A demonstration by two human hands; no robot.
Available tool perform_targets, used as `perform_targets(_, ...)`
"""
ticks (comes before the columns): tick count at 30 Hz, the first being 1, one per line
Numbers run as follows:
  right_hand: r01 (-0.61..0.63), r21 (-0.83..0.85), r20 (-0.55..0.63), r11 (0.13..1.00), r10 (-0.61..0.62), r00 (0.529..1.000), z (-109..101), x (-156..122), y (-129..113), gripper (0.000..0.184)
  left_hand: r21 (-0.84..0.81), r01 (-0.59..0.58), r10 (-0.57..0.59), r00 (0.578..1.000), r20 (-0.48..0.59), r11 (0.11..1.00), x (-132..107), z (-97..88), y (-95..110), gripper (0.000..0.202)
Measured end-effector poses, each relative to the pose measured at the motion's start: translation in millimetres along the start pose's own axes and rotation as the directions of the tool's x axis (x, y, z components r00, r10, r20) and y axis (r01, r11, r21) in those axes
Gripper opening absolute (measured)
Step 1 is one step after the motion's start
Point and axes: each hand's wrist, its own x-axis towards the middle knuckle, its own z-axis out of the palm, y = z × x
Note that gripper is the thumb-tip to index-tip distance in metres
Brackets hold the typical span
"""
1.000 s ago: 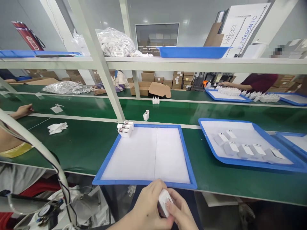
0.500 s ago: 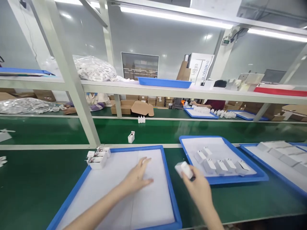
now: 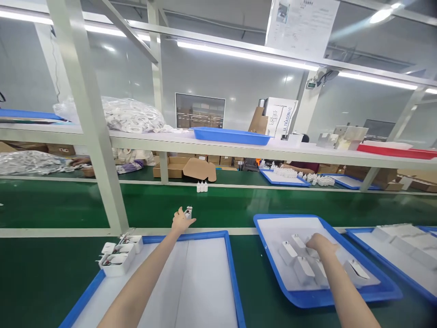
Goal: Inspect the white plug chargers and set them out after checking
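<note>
My left hand point(image 3: 182, 222) reaches over the green belt to a small white open-topped casing point(image 3: 188, 212) with parts inside. Its thumb and fingers are spread at the near side of this casing, not closed on it. In the blue tray on the right point(image 3: 293, 298), my right hand point(image 3: 322, 246) is closed on a white casing point(image 3: 312, 251), mostly hidden under the fingers. Several similar white casings point(image 3: 303, 269) stand around it on the white liner. Below my left arm lies another blue tray point(image 3: 235, 291), with several open white casings point(image 3: 118, 262) at its far left corner.
A shelf post point(image 3: 99, 136) rises left of my left hand. Three small white bottles point(image 3: 202, 187) stand farther back along the belt. A third tray point(image 3: 392, 264) with white casings lies far right. Across the belt, a person's sleeve point(image 3: 131, 166) shows behind the post.
My left hand has moved from above the left tray forward to the casing on the belt. My right hand has carried its white casing rightward into the right tray. The view has tilted up.
</note>
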Motion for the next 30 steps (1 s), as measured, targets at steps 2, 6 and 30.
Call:
perform_targets(2, -0.045, -0.044, 0.022, 0.998, 0.046, 0.999, 3.4, -8.3, -1.9, 0.023, 0.007, 0.015, -0.015, 0.999, 0.032, 1.000, 7.9, 5.7, 5.4, 0.039)
perform_targets(6, 0.067, -0.009, 0.029, 0.998, -0.067, 0.997, 4.5, -53.0, -16.1, 0.047, 0.014, -0.009, 0.008, 0.996, 0.088, 1.000, 9.5, 10.6, 16.0, 0.029)
perform_targets(30, 0.210, 0.748, 0.555, 0.630, -0.767, 0.322, -68.0, -335.0, -99.1, 0.020, -0.599, -0.608, 0.837, 0.504, 0.215, 0.521, -338.9, -108.3, -42.5, 0.043)
